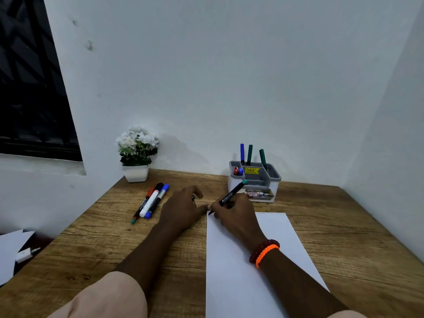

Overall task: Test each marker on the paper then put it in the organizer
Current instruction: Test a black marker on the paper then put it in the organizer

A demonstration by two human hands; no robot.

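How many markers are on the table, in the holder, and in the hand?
Lying on the table: 3, one at, one at, one at
Standing tall in the organizer: 3, at
Short ones in the organizer's front pocket: 2, at
Held by the right hand: 1
Total: 9

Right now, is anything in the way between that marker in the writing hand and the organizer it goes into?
Nothing visible blocks it. The right hand holds the black marker at the paper's top-left corner, and the organizer stands just behind it on the wooden desk, with only bare desk between.
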